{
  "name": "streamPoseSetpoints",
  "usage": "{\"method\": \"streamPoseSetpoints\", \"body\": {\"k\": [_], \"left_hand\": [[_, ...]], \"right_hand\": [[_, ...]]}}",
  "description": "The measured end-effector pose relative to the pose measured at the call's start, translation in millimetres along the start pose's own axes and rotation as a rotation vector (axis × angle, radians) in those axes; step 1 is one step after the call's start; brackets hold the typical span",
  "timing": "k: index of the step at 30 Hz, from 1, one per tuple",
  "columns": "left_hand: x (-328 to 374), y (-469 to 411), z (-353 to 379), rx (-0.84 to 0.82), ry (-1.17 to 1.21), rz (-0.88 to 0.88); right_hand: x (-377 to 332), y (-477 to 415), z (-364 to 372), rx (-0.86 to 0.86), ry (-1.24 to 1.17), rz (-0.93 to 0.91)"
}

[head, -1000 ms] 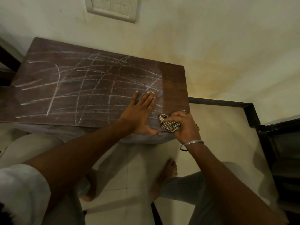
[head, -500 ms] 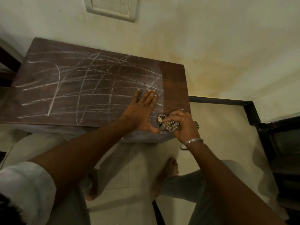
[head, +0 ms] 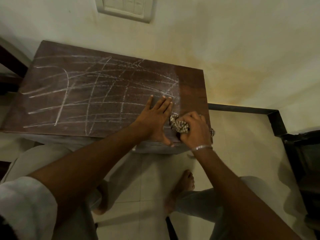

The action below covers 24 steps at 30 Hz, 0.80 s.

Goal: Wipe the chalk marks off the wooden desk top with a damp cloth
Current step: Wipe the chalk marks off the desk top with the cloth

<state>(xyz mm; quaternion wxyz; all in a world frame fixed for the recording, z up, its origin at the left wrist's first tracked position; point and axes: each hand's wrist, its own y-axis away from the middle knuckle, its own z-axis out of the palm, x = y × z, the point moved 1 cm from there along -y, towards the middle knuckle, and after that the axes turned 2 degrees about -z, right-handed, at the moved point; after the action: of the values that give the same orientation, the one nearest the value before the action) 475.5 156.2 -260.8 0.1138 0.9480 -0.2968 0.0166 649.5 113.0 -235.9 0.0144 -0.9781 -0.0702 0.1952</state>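
A dark wooden desk top [head: 192,87] stands against the wall, crossed by white chalk marks [head: 90,94] over most of its surface. A strip along its right end shows bare, darker wood. My left hand [head: 155,118] lies flat on the desk near the front right, fingers straight, thumb over the front edge. My right hand [head: 194,130] grips a bunched checked cloth [head: 178,125] and holds it against the desk's front right corner, right beside my left hand. A metal bangle sits on my right wrist.
A switch plate [head: 124,7] is on the cream wall behind the desk. A dark skirting strip [head: 242,110] runs along the floor to the right, with dark furniture [head: 304,161] at the far right. My bare feet [head: 183,186] stand on pale floor tiles below.
My right hand with the cloth has slid a little up and to the left along the desk's right front corner, closer to my left hand. My left hand has stayed flat in place.
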Motion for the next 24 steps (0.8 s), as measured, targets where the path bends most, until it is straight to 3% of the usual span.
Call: {"method": "streamPoseSetpoints", "body": {"k": [3,10,15,24], "left_hand": [[-4,1,-3,-0.023,0.007,-0.005],[-7,-1,-5,-0.076,0.008,-0.027],[-6,-2,-7,-0.084,0.018,-0.038],[-7,-4,-3,-0.076,0.040,-0.033]], "right_hand": [[-10,-16,5,0.046,0.022,0.055],[-9,11,11,-0.014,0.114,-0.032],[-17,-23,9,0.046,0.066,0.044],[-18,26,10,-0.002,0.039,-0.023]]}}
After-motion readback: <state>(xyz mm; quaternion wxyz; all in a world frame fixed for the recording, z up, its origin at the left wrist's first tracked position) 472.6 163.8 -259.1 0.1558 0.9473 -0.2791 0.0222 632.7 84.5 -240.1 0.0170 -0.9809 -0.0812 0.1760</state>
